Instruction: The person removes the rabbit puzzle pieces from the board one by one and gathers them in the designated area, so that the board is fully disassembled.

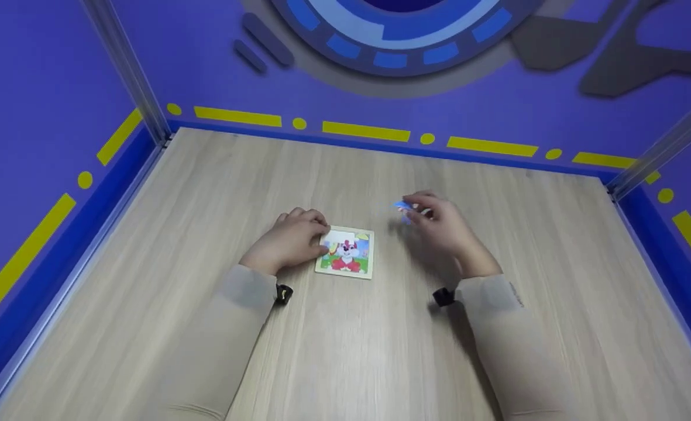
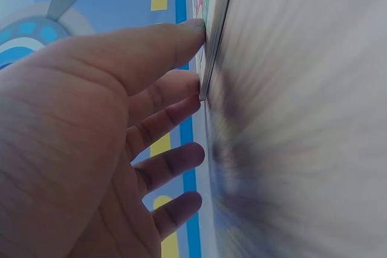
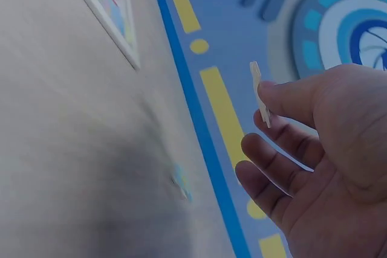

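A small square picture puzzle (image 1: 345,272) lies flat on the table, showing a cartoon animal in red. A white blank patch shows near its top left. My left hand (image 1: 289,240) rests at its left edge; in the left wrist view the straight thumb (image 2: 175,43) touches the rim, while the outer fingers stand apart from it. To the right, my right hand (image 1: 442,225) pinches a thin blue puzzle piece (image 1: 402,205) between thumb and fingers, above the table. Edge-on in the right wrist view, the piece (image 3: 259,92) looks pale and flat.
A small blurred coloured thing (image 3: 181,184) shows on the tabletop in the right wrist view. Blue-purple panels (image 1: 351,105) with yellow marks bound the wooden table (image 1: 345,351) at the back and sides. Black wrist devices (image 1: 284,293) sit at both cuffs.
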`<act>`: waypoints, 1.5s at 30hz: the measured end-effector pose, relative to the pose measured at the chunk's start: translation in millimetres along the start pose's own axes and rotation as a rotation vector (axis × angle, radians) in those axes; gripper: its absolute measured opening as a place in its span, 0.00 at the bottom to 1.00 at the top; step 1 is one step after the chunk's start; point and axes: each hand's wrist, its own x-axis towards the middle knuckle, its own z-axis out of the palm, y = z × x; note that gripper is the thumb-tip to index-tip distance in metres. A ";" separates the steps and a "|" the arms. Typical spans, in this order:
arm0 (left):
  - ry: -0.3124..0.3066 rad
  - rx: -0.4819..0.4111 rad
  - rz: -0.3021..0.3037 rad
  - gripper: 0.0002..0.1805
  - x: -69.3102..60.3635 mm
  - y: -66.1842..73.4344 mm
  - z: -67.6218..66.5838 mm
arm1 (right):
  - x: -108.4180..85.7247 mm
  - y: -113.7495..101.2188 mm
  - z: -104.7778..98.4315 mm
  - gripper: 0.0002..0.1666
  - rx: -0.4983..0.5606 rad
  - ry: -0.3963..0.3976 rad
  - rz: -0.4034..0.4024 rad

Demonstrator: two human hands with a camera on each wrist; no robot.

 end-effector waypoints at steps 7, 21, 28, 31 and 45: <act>-0.012 -0.021 0.021 0.32 -1.2 0.4 1.4 | -3.9 25.0 -18.2 0.22 -0.014 0.059 0.029; -0.031 -0.027 0.015 0.54 -5.2 2.9 -2.7 | 2.9 57.2 -20.2 0.22 -0.092 0.045 0.095; -0.028 -0.035 0.027 0.49 -5.2 6.8 -2.7 | -2.7 68.9 -30.0 0.20 -0.138 0.001 0.155; -0.027 -0.034 0.023 0.50 -4.7 6.1 -1.4 | -5.5 73.0 -33.9 0.20 -0.152 -0.023 0.175; -0.045 -0.044 -0.004 0.52 -3.6 6.3 -1.3 | -5.4 79.9 -36.0 0.21 -0.199 -0.010 0.182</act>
